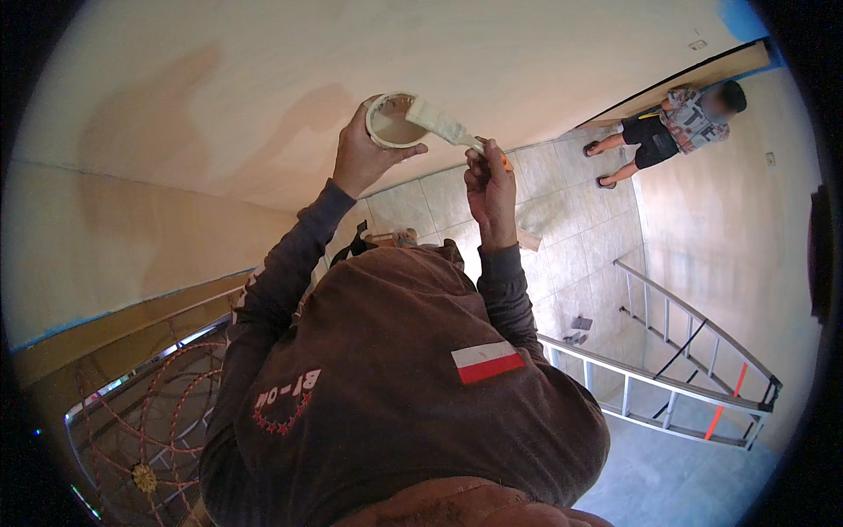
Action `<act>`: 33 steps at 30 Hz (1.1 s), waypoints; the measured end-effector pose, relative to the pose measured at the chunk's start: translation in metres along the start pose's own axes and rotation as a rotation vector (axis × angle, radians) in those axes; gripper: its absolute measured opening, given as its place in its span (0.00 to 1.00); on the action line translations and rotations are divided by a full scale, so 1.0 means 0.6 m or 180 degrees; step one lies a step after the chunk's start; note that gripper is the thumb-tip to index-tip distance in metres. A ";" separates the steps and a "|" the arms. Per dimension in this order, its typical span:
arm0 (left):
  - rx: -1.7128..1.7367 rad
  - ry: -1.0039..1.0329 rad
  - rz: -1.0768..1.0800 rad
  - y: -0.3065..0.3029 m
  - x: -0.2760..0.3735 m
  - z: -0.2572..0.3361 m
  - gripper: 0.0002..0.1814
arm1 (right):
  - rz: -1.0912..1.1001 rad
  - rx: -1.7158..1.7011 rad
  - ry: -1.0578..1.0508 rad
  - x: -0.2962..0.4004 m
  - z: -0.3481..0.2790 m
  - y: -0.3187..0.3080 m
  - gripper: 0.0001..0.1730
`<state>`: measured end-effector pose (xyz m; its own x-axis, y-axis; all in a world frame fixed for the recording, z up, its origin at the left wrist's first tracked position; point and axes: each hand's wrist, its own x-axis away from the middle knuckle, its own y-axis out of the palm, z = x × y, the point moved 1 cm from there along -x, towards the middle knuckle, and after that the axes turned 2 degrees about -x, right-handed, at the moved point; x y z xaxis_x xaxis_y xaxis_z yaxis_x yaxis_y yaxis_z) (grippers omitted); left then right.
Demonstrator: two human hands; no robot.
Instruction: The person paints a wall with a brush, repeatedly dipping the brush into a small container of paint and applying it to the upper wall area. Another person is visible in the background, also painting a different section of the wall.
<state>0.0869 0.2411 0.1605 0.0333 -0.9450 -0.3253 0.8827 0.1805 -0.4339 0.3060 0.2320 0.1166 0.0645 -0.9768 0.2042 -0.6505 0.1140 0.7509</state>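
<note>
My left hand [365,150] grips a small round paint tub [395,124] by its side, thumb along the near edge. Pale paint lies inside it, and dried paint coats the rim. In my right hand [490,191] is a flat paintbrush [448,125] with an orange handle end. Its bristles are coated in whitish paint and overlap the right side of the tub's mouth; whether they touch the rim cannot be made out. Both hands are raised in front of a pale painted wall [283,59], which carries shadows.
An aluminium stepladder [665,316] stands at the right on the tiled floor [566,250]. A person [678,125] is by the far wall. A wooden piece [529,240] lies on the floor. A wrought-metal grille [151,421] covers a window at lower left.
</note>
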 end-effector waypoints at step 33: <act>-0.0103 -0.0085 0.0355 -0.017 -0.023 -0.024 0.43 | -0.0126 -0.0780 -0.1062 -0.315 -0.013 0.071 0.20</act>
<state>0.0707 0.2559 0.1575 0.1434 -0.9254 -0.3508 0.8573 0.2933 -0.4232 0.2721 0.4228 0.1146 -0.1892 -0.9819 -0.0123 -0.4506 0.0757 0.8895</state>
